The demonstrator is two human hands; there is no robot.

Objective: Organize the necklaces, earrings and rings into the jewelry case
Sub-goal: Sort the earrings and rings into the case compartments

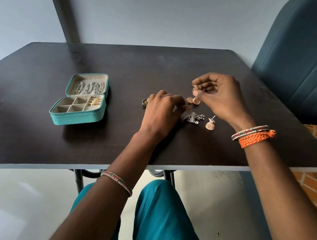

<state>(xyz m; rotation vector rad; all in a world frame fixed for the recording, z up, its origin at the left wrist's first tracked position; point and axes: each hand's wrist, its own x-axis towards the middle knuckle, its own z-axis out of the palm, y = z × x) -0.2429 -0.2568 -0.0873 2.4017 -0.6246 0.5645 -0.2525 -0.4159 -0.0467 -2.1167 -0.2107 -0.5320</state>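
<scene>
The dark table [27, 119] carries everything, with the teal jewelry case [82, 99] lying open toward the left, well apart from the loose pieces at centre right. Its lid holds chain necklaces [89, 87], and one far-right compartment of the tray already holds gold earrings [95, 101]; the other compartments look empty.

The right hand [220, 96] is raised just above the table, its fingers pinching a small gold earring [196, 87]. The left hand [163, 110] rests on the table with fingers curled; whether it holds anything I cannot tell (a dark ring-like piece [144, 102] peeks out at its left edge).

Between the hands lie two gold jhumka earrings [192, 100], touching; nearer sit a silver earring cluster [193, 117] and a single gold jhumka [210, 124] just beside it.

To do this step well, I judge the pinched earring should be matched with its partner first, then carried leftward and lowered into a free compartment, keeping posts clear of the necklaces so nothing tangles.
</scene>
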